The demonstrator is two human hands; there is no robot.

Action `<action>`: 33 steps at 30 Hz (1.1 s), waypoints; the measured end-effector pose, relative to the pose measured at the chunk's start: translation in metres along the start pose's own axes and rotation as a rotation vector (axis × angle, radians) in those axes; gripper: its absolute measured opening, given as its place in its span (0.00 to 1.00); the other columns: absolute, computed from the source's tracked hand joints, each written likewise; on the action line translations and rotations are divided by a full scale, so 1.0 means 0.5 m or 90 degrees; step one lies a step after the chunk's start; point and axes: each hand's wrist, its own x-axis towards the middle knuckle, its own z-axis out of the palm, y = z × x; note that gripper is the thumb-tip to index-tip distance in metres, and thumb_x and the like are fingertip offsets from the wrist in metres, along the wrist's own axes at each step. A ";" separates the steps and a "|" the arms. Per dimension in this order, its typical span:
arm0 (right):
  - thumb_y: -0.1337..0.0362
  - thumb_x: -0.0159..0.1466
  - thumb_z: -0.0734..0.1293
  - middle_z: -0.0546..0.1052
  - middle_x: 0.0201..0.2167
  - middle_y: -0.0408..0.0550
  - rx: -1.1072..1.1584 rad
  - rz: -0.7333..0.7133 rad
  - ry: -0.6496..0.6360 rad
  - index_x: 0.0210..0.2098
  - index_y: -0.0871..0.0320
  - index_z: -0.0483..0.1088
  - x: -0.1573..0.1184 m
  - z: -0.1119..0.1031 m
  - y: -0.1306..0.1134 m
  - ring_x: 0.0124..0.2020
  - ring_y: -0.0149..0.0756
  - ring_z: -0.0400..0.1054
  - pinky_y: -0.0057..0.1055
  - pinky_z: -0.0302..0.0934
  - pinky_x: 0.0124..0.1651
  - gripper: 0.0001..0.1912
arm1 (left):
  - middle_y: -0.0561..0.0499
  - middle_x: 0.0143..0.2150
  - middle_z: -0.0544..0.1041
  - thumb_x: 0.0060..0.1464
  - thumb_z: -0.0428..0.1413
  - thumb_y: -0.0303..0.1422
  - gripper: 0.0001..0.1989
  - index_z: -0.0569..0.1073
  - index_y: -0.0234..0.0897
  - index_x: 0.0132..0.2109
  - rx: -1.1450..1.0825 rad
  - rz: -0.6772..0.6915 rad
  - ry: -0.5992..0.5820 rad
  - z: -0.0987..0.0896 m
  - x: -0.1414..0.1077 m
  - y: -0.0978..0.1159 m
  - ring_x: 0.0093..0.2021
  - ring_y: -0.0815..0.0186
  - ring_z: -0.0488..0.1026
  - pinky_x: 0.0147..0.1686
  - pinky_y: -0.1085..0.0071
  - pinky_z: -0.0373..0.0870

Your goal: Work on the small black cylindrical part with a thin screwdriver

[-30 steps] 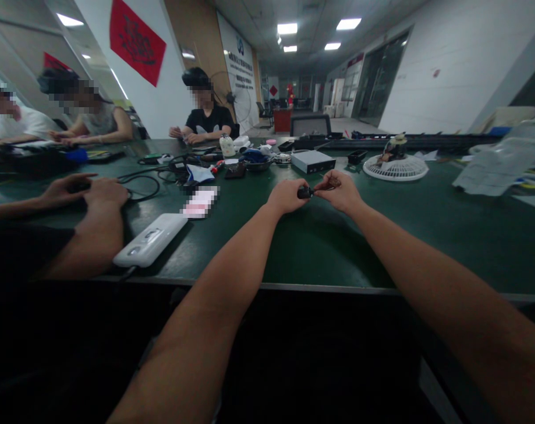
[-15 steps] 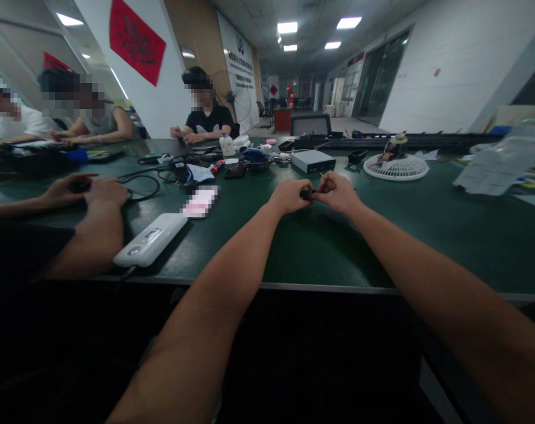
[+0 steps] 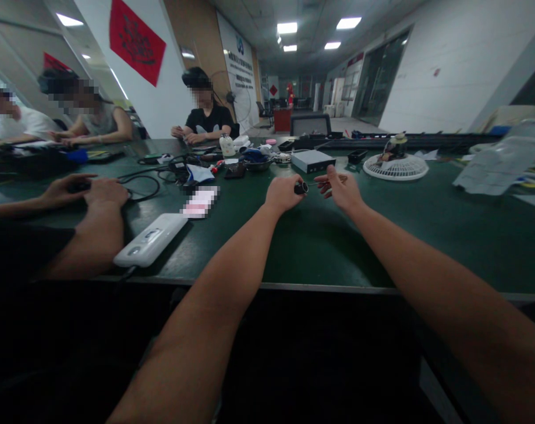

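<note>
My left hand (image 3: pixel 285 194) pinches a small black cylindrical part (image 3: pixel 301 188) between its fingertips, above the green-topped workbench (image 3: pixel 324 247). My right hand (image 3: pixel 340 189) is a short way to the right, its fingers spread a little. A thin metal rod (image 3: pixel 320 184) seems held in those fingers, pointing towards the black part, though it is too fine to identify. The two hands do not touch. Part of the black piece is hidden by my left fingers.
A co-worker's hands (image 3: pixel 84 191) rest on the bench to my left, beside a black cable (image 3: pixel 144 182) and a white power bank (image 3: pixel 150 240). Ahead stand a grey metal box (image 3: pixel 311 161) and a white round fan grille (image 3: pixel 395 168). Plastic sheeting (image 3: pixel 497 156) lies at right.
My hands have moved apart. The right hand drew rightward from the black part, and the left hand shifted slightly left with the part still in its fingers.
</note>
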 end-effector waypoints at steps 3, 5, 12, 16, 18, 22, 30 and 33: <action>0.30 0.62 0.63 0.80 0.32 0.56 -0.011 0.002 0.010 0.38 0.58 0.79 -0.004 -0.003 -0.011 0.34 0.45 0.77 0.38 0.70 0.32 0.36 | 0.44 0.43 0.82 0.54 0.65 0.39 0.17 0.78 0.41 0.50 -0.004 -0.010 0.004 0.001 0.000 -0.002 0.47 0.53 0.77 0.52 0.58 0.69; 0.30 0.62 0.63 0.81 0.31 0.57 -0.011 0.004 0.019 0.38 0.58 0.79 -0.006 -0.003 -0.015 0.34 0.45 0.77 0.37 0.70 0.32 0.36 | 0.44 0.43 0.82 0.54 0.65 0.39 0.16 0.78 0.40 0.49 -0.008 -0.003 0.003 0.003 0.000 -0.001 0.47 0.53 0.77 0.52 0.58 0.69; 0.29 0.63 0.60 0.81 0.29 0.56 0.023 0.031 -0.015 0.34 0.58 0.79 -0.009 0.001 -0.015 0.31 0.43 0.76 0.36 0.70 0.30 0.38 | 0.45 0.42 0.83 0.54 0.65 0.40 0.16 0.78 0.40 0.49 -0.008 0.019 0.006 0.001 -0.001 0.005 0.45 0.54 0.78 0.51 0.60 0.70; 0.31 0.65 0.61 0.81 0.27 0.56 0.009 0.027 -0.006 0.34 0.59 0.80 -0.003 0.000 -0.006 0.29 0.42 0.76 0.36 0.69 0.29 0.36 | 0.46 0.41 0.83 0.54 0.65 0.40 0.16 0.78 0.41 0.48 -0.006 0.020 -0.002 -0.001 -0.001 0.005 0.45 0.55 0.78 0.49 0.61 0.70; 0.32 0.65 0.62 0.81 0.28 0.56 0.011 0.017 0.004 0.34 0.59 0.79 -0.001 0.000 -0.002 0.28 0.41 0.76 0.36 0.69 0.29 0.35 | 0.46 0.41 0.83 0.54 0.65 0.39 0.16 0.78 0.40 0.48 -0.009 0.026 -0.001 -0.001 0.000 0.005 0.45 0.55 0.78 0.50 0.61 0.70; 0.33 0.65 0.62 0.82 0.32 0.57 0.040 0.003 -0.007 0.33 0.58 0.79 -0.004 0.002 -0.008 0.27 0.41 0.76 0.37 0.68 0.28 0.34 | 0.46 0.42 0.82 0.53 0.65 0.39 0.16 0.78 0.41 0.48 -0.016 0.028 -0.005 0.002 0.001 0.003 0.45 0.54 0.78 0.51 0.59 0.70; 0.33 0.66 0.62 0.81 0.28 0.57 0.004 0.024 -0.009 0.32 0.60 0.78 -0.006 0.000 -0.014 0.24 0.39 0.74 0.36 0.69 0.27 0.35 | 0.44 0.43 0.83 0.53 0.66 0.39 0.17 0.78 0.40 0.49 -0.014 0.022 -0.011 -0.001 0.000 0.006 0.47 0.54 0.78 0.51 0.59 0.70; 0.32 0.65 0.62 0.81 0.29 0.56 -0.008 0.015 -0.005 0.31 0.59 0.77 -0.006 0.000 -0.012 0.23 0.36 0.73 0.33 0.68 0.26 0.35 | 0.45 0.43 0.83 0.53 0.65 0.38 0.17 0.78 0.41 0.50 -0.018 0.024 -0.008 -0.002 -0.001 0.006 0.46 0.54 0.78 0.51 0.60 0.71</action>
